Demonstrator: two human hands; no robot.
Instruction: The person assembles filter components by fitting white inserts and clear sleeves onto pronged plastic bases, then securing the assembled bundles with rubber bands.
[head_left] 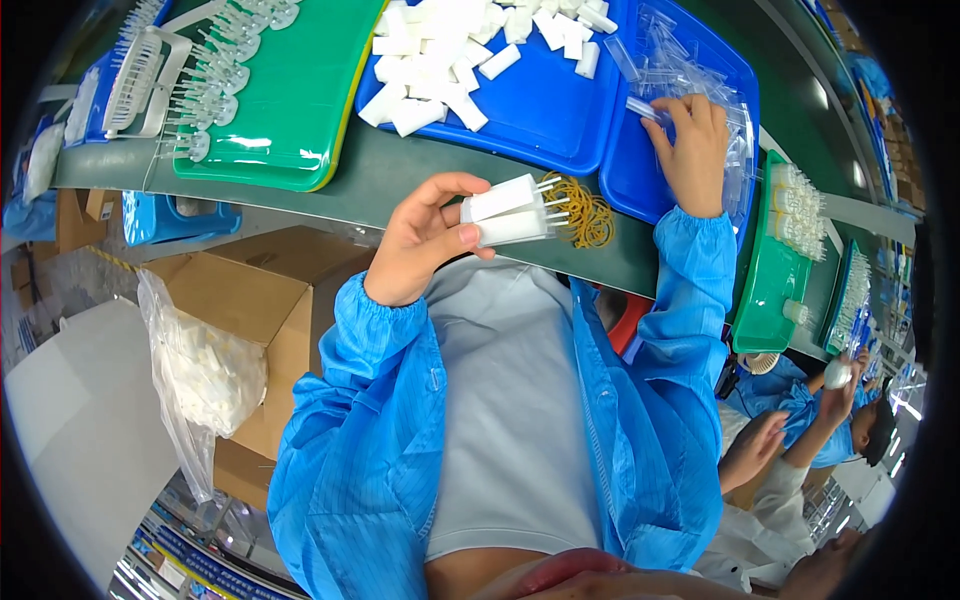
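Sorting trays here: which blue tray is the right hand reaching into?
The right hand is in the right blue tray of clear bags, not the one holding white blocks.

We observe two white rectangular plastic blocks pinched together as a stacked pair, one above the other, lying roughly level and pointing right, raised above the near edge of the dark green bench. Thin pale pins project from their right ends, just above a loose heap of yellow rubber bands on the bench. We also note clear plastic sleeves piled loosely in the right-hand blue tray; one sleeve is gripped near its left end, slightly tilted.
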